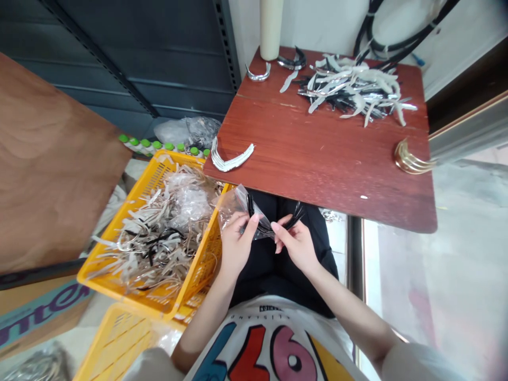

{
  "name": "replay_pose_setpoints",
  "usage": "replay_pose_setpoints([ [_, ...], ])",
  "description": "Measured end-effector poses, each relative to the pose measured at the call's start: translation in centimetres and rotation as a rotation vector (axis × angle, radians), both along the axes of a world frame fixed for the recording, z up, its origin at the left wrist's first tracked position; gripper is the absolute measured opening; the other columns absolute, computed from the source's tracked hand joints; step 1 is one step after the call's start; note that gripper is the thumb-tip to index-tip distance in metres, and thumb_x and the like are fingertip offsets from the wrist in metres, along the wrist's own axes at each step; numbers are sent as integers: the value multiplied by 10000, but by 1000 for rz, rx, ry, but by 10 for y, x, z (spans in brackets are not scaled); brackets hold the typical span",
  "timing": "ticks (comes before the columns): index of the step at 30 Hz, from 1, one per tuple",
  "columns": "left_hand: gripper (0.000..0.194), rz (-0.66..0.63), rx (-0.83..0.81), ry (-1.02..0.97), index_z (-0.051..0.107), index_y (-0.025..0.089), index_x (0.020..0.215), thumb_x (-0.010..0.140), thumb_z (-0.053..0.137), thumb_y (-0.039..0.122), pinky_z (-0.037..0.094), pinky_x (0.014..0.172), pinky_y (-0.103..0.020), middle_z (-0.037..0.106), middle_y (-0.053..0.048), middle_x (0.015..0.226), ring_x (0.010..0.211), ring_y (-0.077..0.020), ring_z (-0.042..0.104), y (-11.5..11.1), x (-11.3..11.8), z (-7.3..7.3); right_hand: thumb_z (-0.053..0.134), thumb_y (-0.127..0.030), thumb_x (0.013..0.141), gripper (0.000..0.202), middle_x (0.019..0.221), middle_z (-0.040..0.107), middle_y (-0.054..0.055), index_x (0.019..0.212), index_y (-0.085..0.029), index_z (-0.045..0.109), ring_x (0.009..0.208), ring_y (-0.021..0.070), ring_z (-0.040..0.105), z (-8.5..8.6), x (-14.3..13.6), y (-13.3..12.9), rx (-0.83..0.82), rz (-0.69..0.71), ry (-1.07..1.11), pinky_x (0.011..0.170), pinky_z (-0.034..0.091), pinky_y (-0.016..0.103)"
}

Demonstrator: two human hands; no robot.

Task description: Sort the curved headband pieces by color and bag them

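My left hand (239, 238) is closed on a clear plastic bag (229, 203) and on the left end of a bundle of thin black curved strips (263, 228). The strips bow downward in a shallow U, partly against the bag; whether their tip is inside it I cannot tell. With thumb and fingers, my right hand (292, 241) pinches the same bundle near its right end, where the ends fan out. Both hands are over my lap, just below the front edge of the reddish-brown table (317, 159).
White curved strips (230, 159) lie at the table's front left corner, gold ones (413, 160) at its right edge. A pile of white and black strips (357, 87) sits at the back. On my left, a yellow crate (85, 275) holds many bagged strips. Green-capped bottles (157, 145) stand behind it.
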State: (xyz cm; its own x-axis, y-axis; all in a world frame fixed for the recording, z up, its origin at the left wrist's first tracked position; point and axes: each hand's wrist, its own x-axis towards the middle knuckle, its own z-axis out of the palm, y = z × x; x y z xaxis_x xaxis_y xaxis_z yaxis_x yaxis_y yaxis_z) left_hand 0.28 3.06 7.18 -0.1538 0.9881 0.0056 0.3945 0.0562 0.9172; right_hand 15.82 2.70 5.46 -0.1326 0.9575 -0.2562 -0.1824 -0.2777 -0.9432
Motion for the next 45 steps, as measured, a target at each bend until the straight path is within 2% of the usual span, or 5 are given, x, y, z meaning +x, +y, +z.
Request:
replay_pose_setpoints([
  [10,178,-173,4,486,653,195,948,928,491,267,478,839,-290,657,-39,1026,931,-179,640,-1,-8,8,563,-484,917,284,489,549,-57,831,-217,518,380,111,541,6,35,12,122,246,-499,410,433,192],
  [21,110,-201,53,819,585,204,965,930,482,193,462,703,-259,624,-29,972,824,-166,638,-10,0,10,550,-480,909,285,504,563,-51,812,-214,517,354,121,545,12,25,17,45,148,-568,372,418,195],
  [27,98,-365,18,862,510,208,975,919,459,145,440,596,-249,605,-17,907,720,-153,624,-23,11,16,590,-462,889,269,573,628,-17,827,-201,587,435,128,586,16,-3,12,139,10,-537,457,450,212],
  [37,352,-139,24,467,348,204,1243,919,484,194,491,611,-237,629,-1,880,713,-147,674,-22,10,-3,671,-379,811,204,598,613,-12,833,-179,703,513,120,539,-13,-6,4,32,121,-431,518,409,227],
  [45,404,-167,11,461,339,209,1310,926,466,206,498,614,-236,646,10,864,698,-142,669,-23,8,-2,610,-448,867,281,614,553,-33,894,-176,673,535,102,489,-4,5,9,28,172,-285,530,396,219],
])
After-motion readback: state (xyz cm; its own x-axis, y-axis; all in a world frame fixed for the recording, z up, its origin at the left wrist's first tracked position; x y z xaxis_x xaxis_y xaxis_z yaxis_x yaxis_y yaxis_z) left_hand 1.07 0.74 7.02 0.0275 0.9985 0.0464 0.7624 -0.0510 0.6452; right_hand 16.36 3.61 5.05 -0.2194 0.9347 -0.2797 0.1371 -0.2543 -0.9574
